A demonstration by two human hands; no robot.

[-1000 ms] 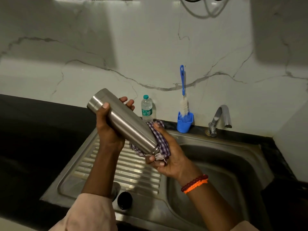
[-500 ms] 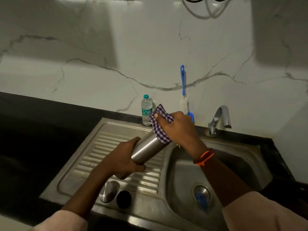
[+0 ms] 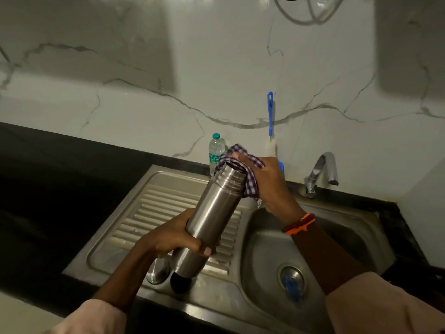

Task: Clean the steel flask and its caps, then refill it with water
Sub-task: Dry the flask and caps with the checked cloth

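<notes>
The steel flask (image 3: 212, 218) is tilted over the drainboard, its threaded mouth up and to the right. My left hand (image 3: 178, 237) grips its lower body. My right hand (image 3: 267, 182) holds a purple checked cloth (image 3: 243, 169) against the flask's open mouth and neck. Below the flask, a steel cap (image 3: 157, 271) and a black cap (image 3: 180, 282) stand on the front of the drainboard, partly hidden by the flask and my left wrist.
The steel sink (image 3: 356, 239) has a ribbed drainboard (image 3: 154, 208) on the left and a basin with a blue item in the drain (image 3: 292, 284). A tap (image 3: 320, 172), a blue bottle brush (image 3: 271, 116) and a small plastic water bottle (image 3: 215, 150) stand along the marble wall. Black counter surrounds.
The flask was turned from mouth-down to mouth-up. My left hand now grips its lower part, and my right hand with the cloth moved to the mouth.
</notes>
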